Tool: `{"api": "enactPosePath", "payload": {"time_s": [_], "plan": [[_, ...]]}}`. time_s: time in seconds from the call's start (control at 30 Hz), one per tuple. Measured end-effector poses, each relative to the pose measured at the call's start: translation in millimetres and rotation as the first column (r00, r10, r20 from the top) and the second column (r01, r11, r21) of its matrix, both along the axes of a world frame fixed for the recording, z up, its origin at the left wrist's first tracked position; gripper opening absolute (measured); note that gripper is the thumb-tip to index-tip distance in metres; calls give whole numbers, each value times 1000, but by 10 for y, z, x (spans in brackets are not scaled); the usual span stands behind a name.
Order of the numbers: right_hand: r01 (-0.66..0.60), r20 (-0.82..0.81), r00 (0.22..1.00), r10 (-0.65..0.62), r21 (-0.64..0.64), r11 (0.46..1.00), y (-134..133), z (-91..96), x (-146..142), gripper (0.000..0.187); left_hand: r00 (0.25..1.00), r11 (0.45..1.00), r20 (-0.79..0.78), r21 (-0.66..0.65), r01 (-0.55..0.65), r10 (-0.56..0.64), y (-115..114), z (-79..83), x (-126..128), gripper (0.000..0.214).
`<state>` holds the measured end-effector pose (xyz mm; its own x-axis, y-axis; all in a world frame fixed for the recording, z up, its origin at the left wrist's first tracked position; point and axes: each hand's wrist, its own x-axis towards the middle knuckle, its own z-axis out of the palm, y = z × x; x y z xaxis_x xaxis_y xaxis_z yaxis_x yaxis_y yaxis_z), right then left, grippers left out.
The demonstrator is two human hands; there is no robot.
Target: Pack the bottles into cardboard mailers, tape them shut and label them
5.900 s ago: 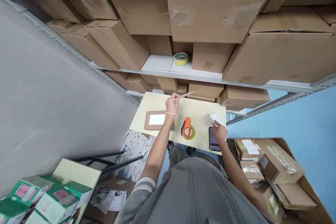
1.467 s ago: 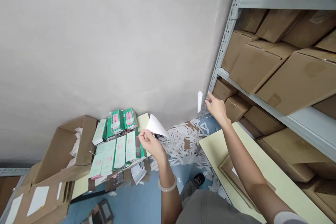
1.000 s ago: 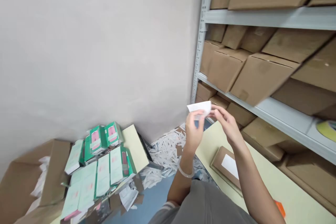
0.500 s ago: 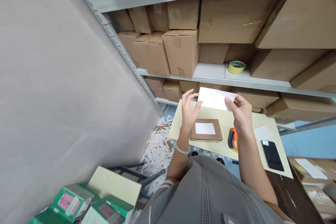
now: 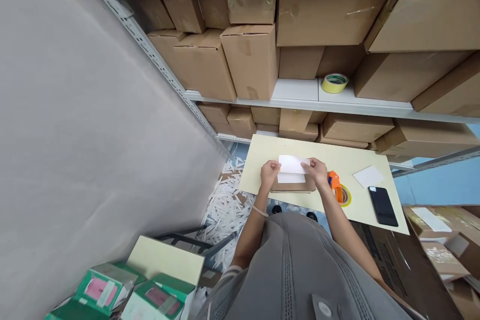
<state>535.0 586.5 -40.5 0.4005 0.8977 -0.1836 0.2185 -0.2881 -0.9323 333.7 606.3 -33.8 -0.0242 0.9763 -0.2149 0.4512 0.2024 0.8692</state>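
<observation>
A white rectangular paper label (image 5: 294, 164) is held level between my two hands, over a small brown cardboard box (image 5: 292, 188). My left hand (image 5: 268, 172) pinches its left edge. At the right end, my right hand (image 5: 317, 170) grips it with the thumb on top. Below the label's near edge, part of another white label (image 5: 291, 178) shows on the box top. The box lies on a pale yellow tabletop (image 5: 257, 157). Right of my right hand sits an orange tape dispenser (image 5: 336, 187) with a roll of tape.
A black phone (image 5: 383, 206) and a white paper (image 5: 368, 176) lie at the table's right. Shelves behind hold cardboard boxes (image 5: 249, 62) and a yellow tape roll (image 5: 335, 83). Paper strips (image 5: 221, 210) cover the floor at left; green boxes (image 5: 108, 285) stand lower left.
Both hands have come down and nearer with the label, now over the box. My left fingers, spread at its edge before, have closed on it.
</observation>
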Motion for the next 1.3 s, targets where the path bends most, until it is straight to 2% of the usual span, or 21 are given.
{"api": "enactPosePath", "payload": {"time_s": [0.1,0.27,0.37,0.53,0.67,0.9,1.03,1.13,1.2,1.3], "plan": [[1,170,985,4,-29,1000,-17,-172,-14,42,997,999,-72,-53,-6,2,-60,-138,6,11],[35,340,940,10,-125,992,37,-225,29,30,977,990,-213,-143,-7,-24,-64,-211,55,22],[69,429,903,23,-197,978,59,-275,36,40,950,982,-308,-189,-2,-57,-67,-284,103,23],[14,581,785,212,-359,933,46,-463,-57,37,886,971,-445,-236,21,-127,-99,-418,177,25],[-5,648,697,308,-425,905,45,-581,-143,30,845,969,-507,-244,52,-172,-93,-462,229,23],[-10,675,630,383,-486,874,69,-570,-223,26,795,961,-569,-269,59,-208,-70,-479,249,30],[97,754,587,294,-426,899,60,-535,-216,36,780,959,-596,-283,20,-192,-62,-493,176,42],[174,741,630,233,-426,888,25,-540,-114,61,795,951,-590,-303,-54,-143,-69,-531,103,62],[163,668,708,230,-472,867,-6,-566,-33,73,828,939,-550,-330,-99,-107,-84,-577,62,73],[130,537,816,216,-534,836,-36,-624,61,80,910,914,-412,-384,-132,-42,-118,-668,17,80]]}}
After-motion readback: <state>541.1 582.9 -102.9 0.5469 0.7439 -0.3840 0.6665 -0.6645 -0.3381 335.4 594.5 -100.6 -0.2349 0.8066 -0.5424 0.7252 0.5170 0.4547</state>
